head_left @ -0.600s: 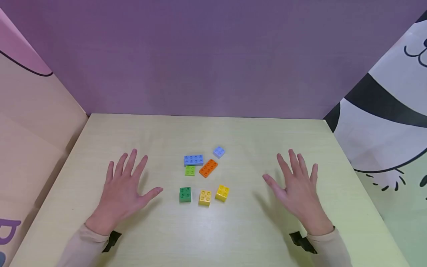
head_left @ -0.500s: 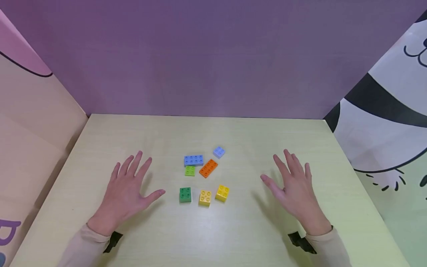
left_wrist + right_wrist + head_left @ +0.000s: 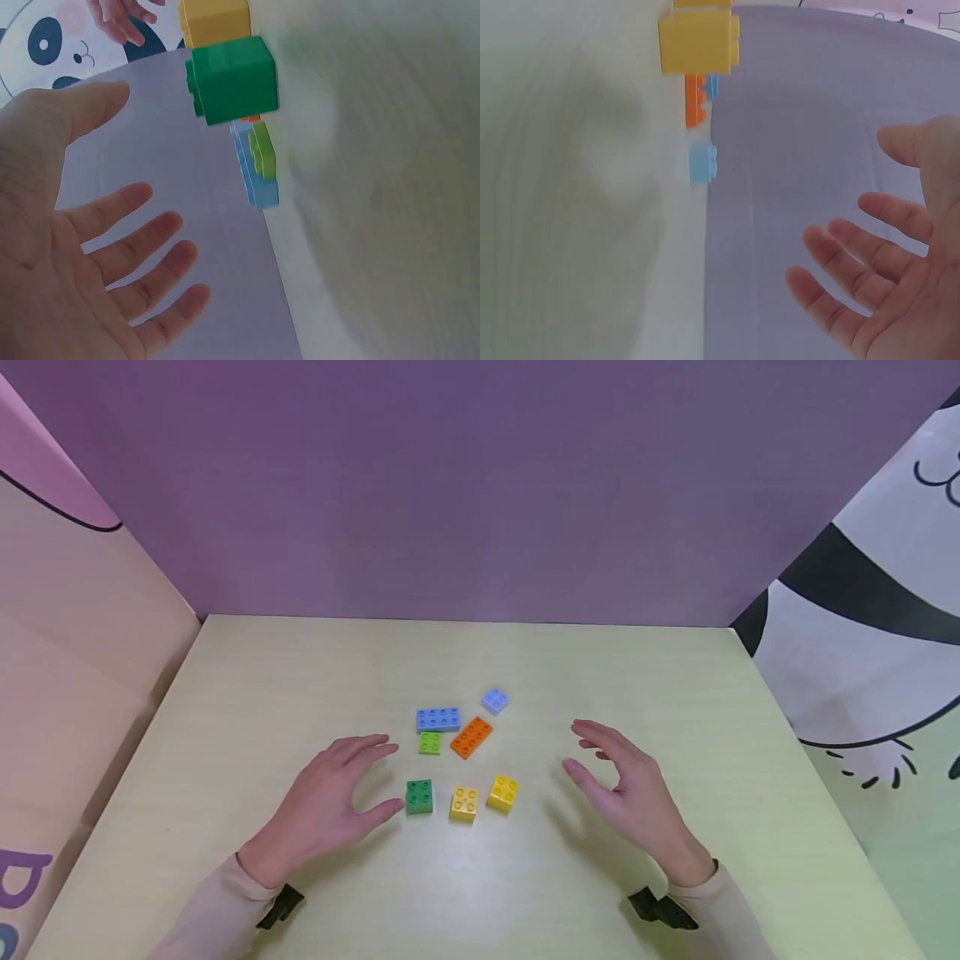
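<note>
My left hand (image 3: 326, 802) hovers over the table just left of the dark green brick (image 3: 419, 797), fingers apart and holding nothing. The left wrist view shows a gap between its thumb and that green brick (image 3: 236, 81). Two yellow bricks, one paler (image 3: 463, 804) and one brighter (image 3: 502, 793), stand to the right of the green one. My right hand (image 3: 637, 793) is in the air right of the brighter yellow brick, loosely bent and bare. Behind lie a long blue brick (image 3: 438, 720), a lime green brick (image 3: 430, 743) touching its front, an orange brick (image 3: 471, 737) and a small blue brick (image 3: 495, 701).
The pale wooden table (image 3: 585, 677) ends at a purple wall (image 3: 465, 493) at the back. Printed panels stand on both sides, with a panda drawing (image 3: 862, 610) on the right one. Black straps (image 3: 281, 907) show under the sleeves.
Both hands have moved inward toward the bricks, the left one farther. Their spread fingers have relaxed and turned toward each other. The bricks keep their places on the table.
</note>
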Action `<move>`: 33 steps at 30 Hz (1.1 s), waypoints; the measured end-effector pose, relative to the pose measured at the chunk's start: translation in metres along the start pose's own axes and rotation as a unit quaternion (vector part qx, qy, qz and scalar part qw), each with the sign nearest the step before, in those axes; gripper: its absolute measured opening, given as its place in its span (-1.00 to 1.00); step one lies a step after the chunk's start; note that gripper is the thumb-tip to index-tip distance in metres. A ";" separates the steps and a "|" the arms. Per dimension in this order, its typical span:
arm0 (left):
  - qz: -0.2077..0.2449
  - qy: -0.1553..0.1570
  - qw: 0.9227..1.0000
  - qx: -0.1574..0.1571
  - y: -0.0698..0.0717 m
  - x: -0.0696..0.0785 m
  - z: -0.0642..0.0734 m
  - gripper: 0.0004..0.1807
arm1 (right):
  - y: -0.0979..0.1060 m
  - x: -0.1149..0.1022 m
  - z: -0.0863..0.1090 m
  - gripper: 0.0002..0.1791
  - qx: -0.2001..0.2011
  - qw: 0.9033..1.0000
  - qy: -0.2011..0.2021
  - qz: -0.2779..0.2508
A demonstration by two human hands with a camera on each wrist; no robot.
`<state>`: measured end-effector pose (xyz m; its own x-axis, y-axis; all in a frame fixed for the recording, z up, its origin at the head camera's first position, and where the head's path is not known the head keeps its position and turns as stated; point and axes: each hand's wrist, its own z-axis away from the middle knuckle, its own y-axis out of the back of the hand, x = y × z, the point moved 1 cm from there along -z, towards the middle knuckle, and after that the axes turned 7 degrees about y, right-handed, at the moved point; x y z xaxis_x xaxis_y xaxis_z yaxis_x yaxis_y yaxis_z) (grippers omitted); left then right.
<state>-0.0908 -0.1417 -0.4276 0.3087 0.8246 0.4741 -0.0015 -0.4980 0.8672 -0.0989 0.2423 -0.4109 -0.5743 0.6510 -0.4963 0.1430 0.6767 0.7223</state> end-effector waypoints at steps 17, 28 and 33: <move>0.048 -0.018 0.997 -0.049 -0.033 0.028 -0.008 -0.39 | -0.034 -0.013 0.001 -0.58 -0.062 0.986 -0.068 -0.137; 0.041 -0.024 0.995 -0.085 -0.046 0.037 -0.014 -0.43 | -0.054 -0.019 0.002 -0.58 -0.098 0.976 -0.083 -0.175; 0.024 -0.020 0.995 -0.099 -0.048 0.040 -0.017 -0.42 | -0.059 -0.020 0.002 -0.56 -0.110 0.975 -0.085 -0.171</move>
<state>-0.0948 -0.0801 -0.4481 0.3414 0.7875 0.5132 -0.2033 -0.4712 0.8583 -0.0944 0.1897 -0.4444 -0.4143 0.4596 -0.7856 -0.2205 0.7867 0.5766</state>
